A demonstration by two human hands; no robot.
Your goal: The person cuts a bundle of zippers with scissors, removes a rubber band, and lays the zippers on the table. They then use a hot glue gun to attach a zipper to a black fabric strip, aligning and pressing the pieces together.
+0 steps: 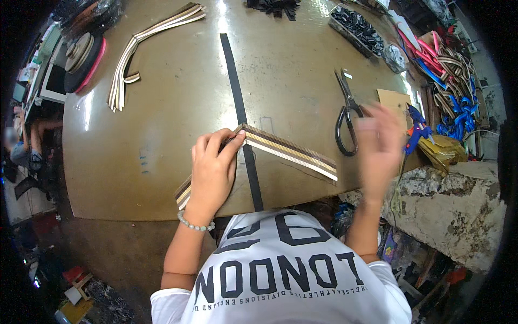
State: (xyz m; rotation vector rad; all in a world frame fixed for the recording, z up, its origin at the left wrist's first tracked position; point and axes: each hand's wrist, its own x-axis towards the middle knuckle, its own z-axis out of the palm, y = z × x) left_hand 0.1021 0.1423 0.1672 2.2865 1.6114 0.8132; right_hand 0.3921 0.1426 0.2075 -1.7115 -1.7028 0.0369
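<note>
A brown, tan and white striped ribbon (288, 152) lies on the table, folded to a point at its middle with two arms slanting down. My left hand (211, 162) grips it at the fold, thumb and fingertips pressed together, and covers part of the left arm. Beneath the fold runs a long black strip (233, 81), reaching to the table's near edge. My right hand (380, 143), smeared by motion, is raised at the right; its fingers cannot be made out. Just left of it rest scissors (346, 116) with black handles. Beyond it sits a blue glue gun (416, 129).
Striped strips (125, 59) lie in a bundle at the far left, near rolls of strap (85, 62). A clear tray (357, 29) of small black pieces stands at the far right. Tangled coloured ribbons (456, 81) and a piece of cardboard (393, 99) are at the right.
</note>
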